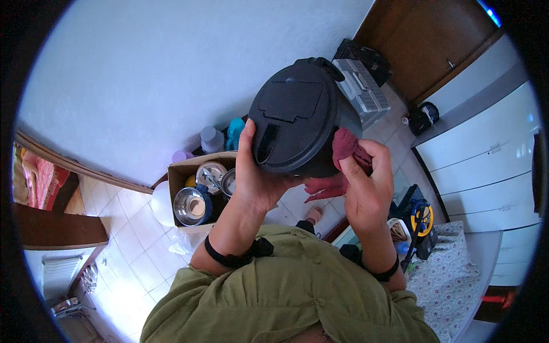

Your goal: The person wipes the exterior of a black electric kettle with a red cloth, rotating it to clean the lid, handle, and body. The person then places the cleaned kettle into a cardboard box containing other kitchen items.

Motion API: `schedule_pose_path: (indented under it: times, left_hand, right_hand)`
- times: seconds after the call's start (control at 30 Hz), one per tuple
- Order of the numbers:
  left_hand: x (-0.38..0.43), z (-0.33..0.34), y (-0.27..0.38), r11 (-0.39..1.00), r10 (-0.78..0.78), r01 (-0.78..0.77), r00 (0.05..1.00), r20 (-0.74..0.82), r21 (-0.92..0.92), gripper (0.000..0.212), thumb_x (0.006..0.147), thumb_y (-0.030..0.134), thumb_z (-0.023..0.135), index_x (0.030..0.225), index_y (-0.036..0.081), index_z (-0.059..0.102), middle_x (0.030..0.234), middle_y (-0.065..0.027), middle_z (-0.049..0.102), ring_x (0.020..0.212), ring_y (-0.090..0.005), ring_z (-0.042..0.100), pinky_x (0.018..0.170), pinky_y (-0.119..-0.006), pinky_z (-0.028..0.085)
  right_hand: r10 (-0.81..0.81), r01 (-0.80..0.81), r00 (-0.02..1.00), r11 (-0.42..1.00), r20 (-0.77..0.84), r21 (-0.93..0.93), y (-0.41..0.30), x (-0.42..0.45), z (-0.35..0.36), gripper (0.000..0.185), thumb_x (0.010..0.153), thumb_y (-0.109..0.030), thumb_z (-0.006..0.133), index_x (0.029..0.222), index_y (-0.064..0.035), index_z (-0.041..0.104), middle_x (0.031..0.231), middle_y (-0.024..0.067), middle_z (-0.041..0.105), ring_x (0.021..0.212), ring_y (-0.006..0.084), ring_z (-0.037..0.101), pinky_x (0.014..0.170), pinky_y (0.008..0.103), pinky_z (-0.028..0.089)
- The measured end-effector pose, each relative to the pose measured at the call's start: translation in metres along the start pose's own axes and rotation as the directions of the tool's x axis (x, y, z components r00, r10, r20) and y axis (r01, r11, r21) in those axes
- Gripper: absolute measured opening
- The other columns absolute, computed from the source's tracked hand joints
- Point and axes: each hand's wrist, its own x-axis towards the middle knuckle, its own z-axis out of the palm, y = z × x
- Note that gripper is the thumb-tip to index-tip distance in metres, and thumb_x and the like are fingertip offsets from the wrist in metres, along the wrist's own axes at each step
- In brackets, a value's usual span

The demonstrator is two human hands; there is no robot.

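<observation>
My left hand (257,180) grips a large black lidded container (296,115) from its near left side, thumb up on the lid's edge. The container is held up at chest height and tilted, so its lid faces me. That lid has a rectangular flap and a narrow slot, and a loop juts from its far edge. In my right hand (371,188) a maroon cloth (346,145) is bunched between thumb and fingers, close against the container's right side. The cloth's loose end hangs below the container. The container's underside is hidden.
Below my left arm stands a cardboard box (171,197) holding steel vessels (188,206). Bottles (212,139) are by the wall. A silver hard case (360,88) lies beyond the container. To the right are a toy steering wheel (422,218), a floral cloth (446,266) and white cabinets (480,171).
</observation>
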Motion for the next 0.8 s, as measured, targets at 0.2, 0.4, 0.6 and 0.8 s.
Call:
schedule_pose_path:
  times: [0.2,0.4,0.6,0.8]
  left_hand:
    - [0.003,-0.002,0.002,0.999,0.023,-0.022,0.999,-0.033,0.024,0.083,0.082,0.07,0.046,0.144,0.015,0.036,0.144,-0.0153,0.041,0.13,-0.0383,0.04,0.106,-0.065,0.025]
    - [0.003,0.006,-0.002,0.983,0.115,-0.096,0.987,-0.112,0.157,0.085,0.082,0.071,0.047,0.145,0.016,0.034,0.144,-0.015,0.041,0.129,-0.0372,0.043,0.104,-0.063,0.028]
    - [0.002,0.005,-0.001,0.964,0.183,-0.166,0.981,-0.068,0.206,0.084,0.082,0.071,0.047,0.146,0.017,0.032,0.144,-0.0137,0.041,0.128,-0.0359,0.044,0.103,-0.061,0.03]
    - [-0.004,0.013,0.001,0.939,0.248,-0.21,0.962,-0.112,0.273,0.085,0.081,0.071,0.048,0.146,0.018,0.031,0.145,-0.0142,0.04,0.128,-0.0363,0.044,0.103,-0.061,0.031]
  right_hand:
    - [0.019,-0.023,0.999,0.993,0.035,0.112,0.003,-0.004,0.001,0.029,0.083,0.008,0.053,0.11,0.0065,0.063,0.108,0.0223,0.054,0.09,0.0287,0.058,0.077,0.0335,0.047]
    - [0.058,-0.05,0.995,0.994,-0.077,0.101,0.015,0.001,-0.009,0.028,0.088,0.005,0.053,0.114,-0.0006,0.063,0.108,0.0186,0.055,0.092,0.0278,0.058,0.078,0.0328,0.046]
    - [0.087,-0.087,0.988,0.996,-0.124,0.004,0.017,0.01,-0.013,0.028,0.089,0.004,0.054,0.115,-0.0012,0.062,0.111,0.0167,0.056,0.096,0.0263,0.058,0.081,0.0318,0.046]
    - [0.149,-0.154,0.972,0.988,-0.182,-0.009,0.017,0.01,-0.014,0.029,0.079,0.003,0.053,0.104,-0.0025,0.065,0.104,0.017,0.056,0.09,0.0334,0.058,0.078,0.0369,0.047]
